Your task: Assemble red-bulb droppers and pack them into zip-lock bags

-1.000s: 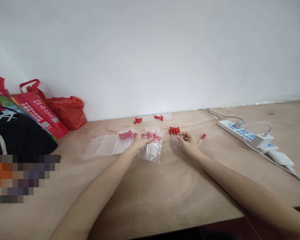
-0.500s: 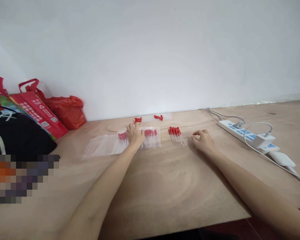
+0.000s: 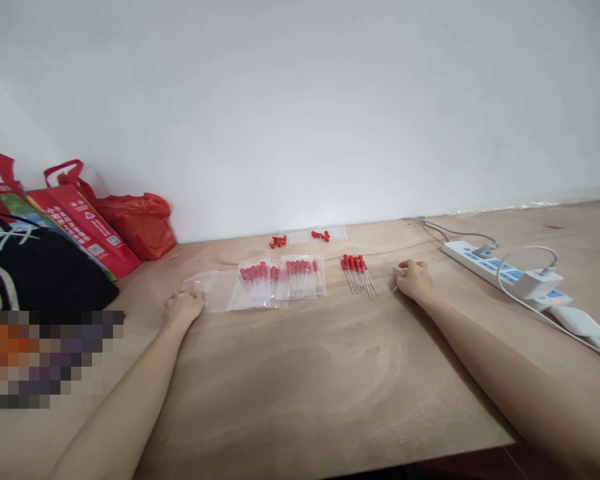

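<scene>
My left hand [image 3: 185, 307] rests at the left end of an unfilled clear plastic bag [image 3: 217, 291], fingers closed on its edge. To the right, two clear bags lie side by side, holding red-capped droppers [image 3: 260, 275] and more red-capped droppers [image 3: 303, 270]. A loose bundle of red-capped droppers [image 3: 359, 273] lies on the wooden table [image 3: 300, 373]. Right of this bundle, my right hand [image 3: 414, 280] is closed, with a thin pale stick-like piece at its fingertips. Loose red caps [image 3: 279, 242] lie behind the bags.
Another clear bag with red caps [image 3: 321, 235] lies near the wall. A white power strip [image 3: 485, 263] with a charger [image 3: 535, 283] and cables is at the right. Red bags [image 3: 143, 223] and a black bag [image 3: 55, 277] stand at the left.
My left hand has moved left, from over the filled bags to the left end of the unfilled bag. My right hand has stayed near the loose bundle. The view has shifted slightly.
</scene>
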### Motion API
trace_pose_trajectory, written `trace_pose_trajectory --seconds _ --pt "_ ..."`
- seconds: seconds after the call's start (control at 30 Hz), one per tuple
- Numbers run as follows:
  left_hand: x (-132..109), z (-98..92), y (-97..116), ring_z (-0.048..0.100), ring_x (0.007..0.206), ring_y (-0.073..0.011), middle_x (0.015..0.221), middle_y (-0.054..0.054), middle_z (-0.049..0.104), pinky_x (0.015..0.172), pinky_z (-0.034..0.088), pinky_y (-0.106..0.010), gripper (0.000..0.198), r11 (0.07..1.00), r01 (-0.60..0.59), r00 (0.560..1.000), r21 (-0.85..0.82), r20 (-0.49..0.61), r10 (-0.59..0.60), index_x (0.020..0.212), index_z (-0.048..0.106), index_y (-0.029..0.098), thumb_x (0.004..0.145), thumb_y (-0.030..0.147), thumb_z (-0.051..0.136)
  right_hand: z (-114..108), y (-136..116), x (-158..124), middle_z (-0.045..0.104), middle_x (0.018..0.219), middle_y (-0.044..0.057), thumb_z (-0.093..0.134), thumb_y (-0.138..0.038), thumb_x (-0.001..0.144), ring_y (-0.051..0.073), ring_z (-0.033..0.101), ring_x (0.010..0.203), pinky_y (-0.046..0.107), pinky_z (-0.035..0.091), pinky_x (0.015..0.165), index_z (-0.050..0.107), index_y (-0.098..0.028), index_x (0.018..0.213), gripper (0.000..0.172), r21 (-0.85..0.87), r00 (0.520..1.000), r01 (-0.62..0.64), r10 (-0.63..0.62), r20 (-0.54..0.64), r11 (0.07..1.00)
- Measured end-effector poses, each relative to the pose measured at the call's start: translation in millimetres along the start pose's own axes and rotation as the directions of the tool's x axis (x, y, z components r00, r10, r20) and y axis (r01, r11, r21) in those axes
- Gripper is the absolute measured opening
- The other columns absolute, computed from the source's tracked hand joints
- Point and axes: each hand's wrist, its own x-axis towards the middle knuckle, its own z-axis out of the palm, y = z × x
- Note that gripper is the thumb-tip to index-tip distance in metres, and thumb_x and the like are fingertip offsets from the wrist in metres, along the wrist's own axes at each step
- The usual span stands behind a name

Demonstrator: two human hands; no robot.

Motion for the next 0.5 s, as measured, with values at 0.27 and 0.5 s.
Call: trace_pose_trajectory --seconds 0.27,0.5 --pt "-15.5 -18.5 12.1 0.052 0.101 -0.0354 0.098 -0.019 0.062 0.083 0.04 -0.049 0.033 1.0 0.006 0.998 0.019 -0.055 -0.005 0.094 0.062 0.008 0.081 0.022 0.035 2.5 6.4 2.7 0.055 0.089 0.017 0.041 -0.019 0.075 0.026 0.054 0.087 0.034 0.04 0.073 0.044 -0.007 0.113 0.04 0.019 1.0 0.022 -0.021 -0.021 1.0" --pt "-80.4 -33.9 69.5 0.039 0.12 -0.0169 0.121 0.001 0.053 0.103 0.028 -0.031 0.033 0.803 -0.57 0.818 -0.173 -0.032 0.574 0.111 0.056 0.022 0.083 0.026 0.039 -4.8 6.1 4.7 0.059 0.09 0.019 0.041 -0.013 0.072 0.027 0.056 0.086 0.035 0.04 0.07 0.043 -0.006 0.115 0.043 0.047 1.0 -0.014 0.013 0.015 0.999"
